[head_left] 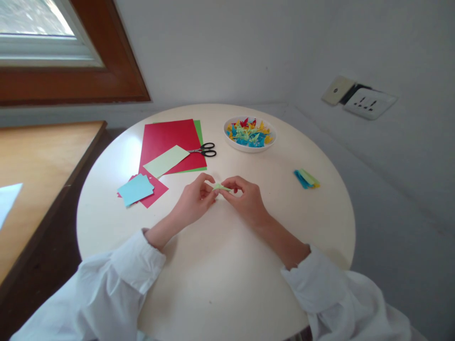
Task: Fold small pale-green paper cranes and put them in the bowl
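Observation:
A small folded piece of light green paper [221, 187] is pinched between my two hands, just above the middle of the round white table [220, 284]. My left hand [195, 199] grips its left side with thumb and fingers closed. On the right side, my right hand [248, 198] holds it in the same kind of pinch. Fingertips cover part of the paper, so its full shape is hidden. Beyond my hands lies a pair of black-handled scissors [208, 149], its blades partly hidden by a light green paper strip [166, 161].
Red sheets [170, 135] over green ones lie at the back left. Blue paper squares [136, 190] rest on red pieces at left. A white bowl [250, 150] of colourful folded paper figures stands at the back. Folded paper strips [306, 179] lie at right. A wooden table [53, 151] adjoins at left.

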Tool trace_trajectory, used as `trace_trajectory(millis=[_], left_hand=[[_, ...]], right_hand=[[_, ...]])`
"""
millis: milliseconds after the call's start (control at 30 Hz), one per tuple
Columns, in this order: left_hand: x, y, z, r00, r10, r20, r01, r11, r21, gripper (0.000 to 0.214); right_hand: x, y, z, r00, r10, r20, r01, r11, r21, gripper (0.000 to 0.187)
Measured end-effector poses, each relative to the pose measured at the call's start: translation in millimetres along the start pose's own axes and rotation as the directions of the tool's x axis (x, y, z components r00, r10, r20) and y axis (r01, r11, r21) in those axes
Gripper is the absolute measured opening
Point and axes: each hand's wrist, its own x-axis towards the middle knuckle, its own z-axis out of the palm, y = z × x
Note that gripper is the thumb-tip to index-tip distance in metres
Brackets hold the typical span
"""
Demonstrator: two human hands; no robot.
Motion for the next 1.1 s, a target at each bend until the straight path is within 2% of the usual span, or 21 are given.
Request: trace_trajectory(millis=[200, 400, 633, 867, 1100], left_hand=[[2, 2, 1.3, 0.999, -0.034, -0.02, 0.027, 0.966, -0.259, 0.02], [2, 8, 3.5, 0.992, -0.127, 0.023, 0.125, 0.895, -0.428, 0.022], [0, 15, 4.7, 0.994, -0.101, 0.048, 0.111, 0.889, -0.445, 0.02], [0, 16, 3.8, 0.994, -0.104, 0.024, 0.104, 0.9, -0.423, 0.019], [-1, 18, 3.5, 0.996, -0.087, 0.009, 0.083, 0.915, -0.395, 0.018]], right_hand=[[-3, -3, -2, 0.995, -0.099, -0.019, 0.099, 0.995, -0.026, 0.003], [-4, 2, -2, 0.981, -0.189, -0.043, 0.187, 0.981, -0.044, 0.007], [-3, 5, -3, 0.949, -0.313, 0.046, 0.316, 0.94, -0.131, 0.017], [-2, 7, -2, 0.904, -0.424, 0.055, 0.426, 0.884, -0.19, 0.019], [-1, 8, -1, 0.9, -0.43, 0.074, 0.436, 0.874, -0.215, 0.021]])
